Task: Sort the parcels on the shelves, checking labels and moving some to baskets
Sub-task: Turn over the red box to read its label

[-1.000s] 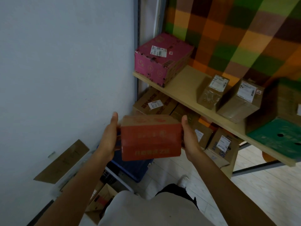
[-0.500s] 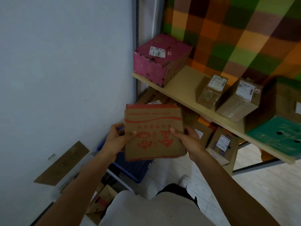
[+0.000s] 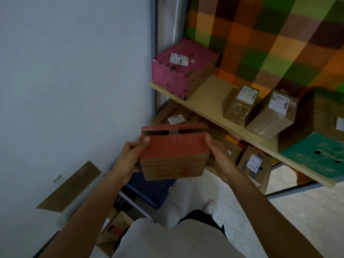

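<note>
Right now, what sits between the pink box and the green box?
A small brown parcel and a larger brown parcel, side by side, in the head view.

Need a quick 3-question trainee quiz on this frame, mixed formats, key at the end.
1. True or false: the pink box sits at the left end of the shelf.
2. The red box is held by: A) one hand only; B) the left hand and the right hand; C) nothing, it lies on the floor.
3. Fill in: the basket on the floor beneath the red box is ___ in colour.
Key: 1 true; 2 B; 3 blue.
</note>
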Tool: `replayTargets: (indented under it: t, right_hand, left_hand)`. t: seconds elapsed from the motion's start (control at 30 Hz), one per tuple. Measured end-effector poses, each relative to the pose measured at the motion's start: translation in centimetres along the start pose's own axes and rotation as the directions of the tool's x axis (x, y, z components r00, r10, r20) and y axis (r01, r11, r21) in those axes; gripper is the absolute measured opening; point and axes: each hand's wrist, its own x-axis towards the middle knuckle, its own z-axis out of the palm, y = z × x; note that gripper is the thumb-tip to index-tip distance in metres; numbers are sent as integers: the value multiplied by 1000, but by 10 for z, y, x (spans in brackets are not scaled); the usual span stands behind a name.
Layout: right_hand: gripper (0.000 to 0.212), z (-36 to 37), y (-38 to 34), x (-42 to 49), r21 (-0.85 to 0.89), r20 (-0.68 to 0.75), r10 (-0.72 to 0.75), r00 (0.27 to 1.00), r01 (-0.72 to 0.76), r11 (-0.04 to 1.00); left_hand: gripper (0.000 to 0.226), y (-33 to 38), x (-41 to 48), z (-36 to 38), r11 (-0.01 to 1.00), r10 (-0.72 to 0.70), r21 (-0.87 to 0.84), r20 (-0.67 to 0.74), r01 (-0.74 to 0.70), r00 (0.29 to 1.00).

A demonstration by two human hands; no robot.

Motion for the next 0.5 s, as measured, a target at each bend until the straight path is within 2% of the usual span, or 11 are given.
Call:
replayTargets:
  t: [0.1, 0.17, 0.2, 0.27, 0.33, 0.43, 0.5]
  right_hand:
    - [46, 6, 11, 3, 9, -158, -10, 987, 12, 1000]
    - [36, 9, 15, 4, 33, -173, -16, 985, 22, 999]
    - [37, 10, 17, 3, 47, -164, -20, 986, 28, 998]
    - [51, 8, 17, 2, 90, -135, -32, 990, 45, 995]
    - [70, 5, 16, 4, 135, -66, -12, 998, 21, 991]
    - [104, 5, 13, 5, 106, -52, 34, 998, -28, 994]
    - [104, 8, 14, 6, 91, -115, 28, 993, -18, 996]
  left_hand:
    - [51, -9, 3, 3, 998, 56, -1, -163, -57, 985]
    - [42, -11, 4, 4, 995, 96, 25, -189, -93, 977]
    - [43, -12, 3, 2, 994, 113, 29, -175, -110, 978]
    - [56, -8, 0, -2, 992, 122, -4, -111, -123, 986]
    - [61, -2, -3, -5, 995, 75, -61, -48, -78, 996]
    - [42, 2, -3, -4, 996, 68, -50, -68, -71, 995]
    - [21, -1, -1, -3, 992, 110, -49, -101, -116, 989]
